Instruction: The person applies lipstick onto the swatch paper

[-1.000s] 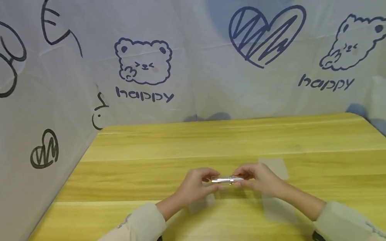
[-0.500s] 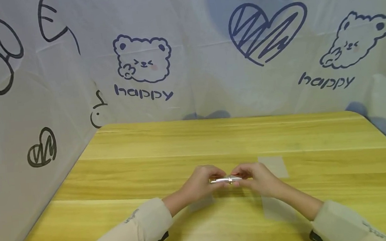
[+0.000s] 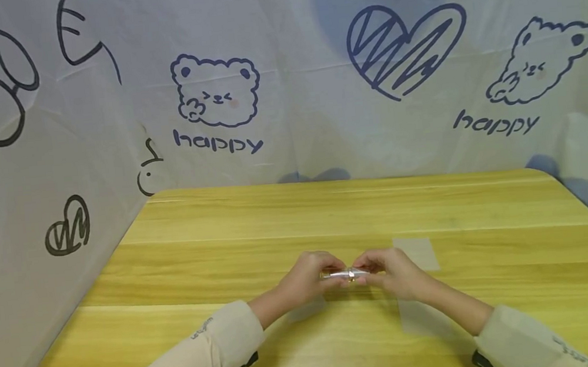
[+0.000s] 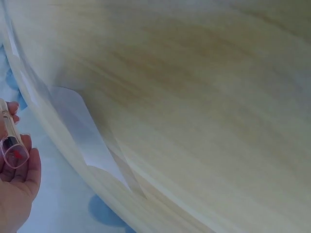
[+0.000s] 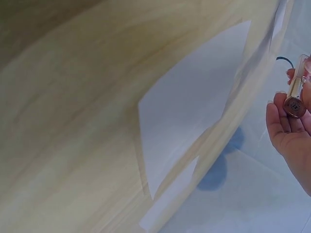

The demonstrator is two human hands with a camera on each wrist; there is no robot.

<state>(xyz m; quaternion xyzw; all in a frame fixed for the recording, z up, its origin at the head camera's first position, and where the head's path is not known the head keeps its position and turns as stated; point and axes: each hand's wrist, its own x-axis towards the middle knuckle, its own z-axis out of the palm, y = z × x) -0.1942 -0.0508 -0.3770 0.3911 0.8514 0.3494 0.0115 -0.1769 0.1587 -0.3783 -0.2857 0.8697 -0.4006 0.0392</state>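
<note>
Nearest are two pale sleeves (image 3: 234,337) with dark straps (image 3: 484,362) showing beneath their cuffs, and ahead of them a translucent-looking pale sheet (image 3: 426,317) lies on the table partly under the right forearm, with another pale piece (image 3: 306,309) beneath the left hand. The left hand (image 3: 303,280) pinches one end of a small slender tube (image 3: 337,274) between thumb and fingers, and the right hand (image 3: 401,273) grips the other end the same way, the fingertips of both nearly meeting. The tube is held crosswise above the table, roughly level: glossy and silvery from the head, with a gold glint near its middle. The left wrist view shows a clear, rounded-square end with a red mark and a dark section behind it; the right wrist view shows a coppery brown end with dark marking and golden sides. It may be a lip-colour tube, though it is too small there to be sure. Beyond lie another pale sheet (image 3: 416,254), the yellow wood-grain table (image 3: 276,220) and a whitish cloth (image 3: 314,116) with bears, hearts and "happy".
</note>
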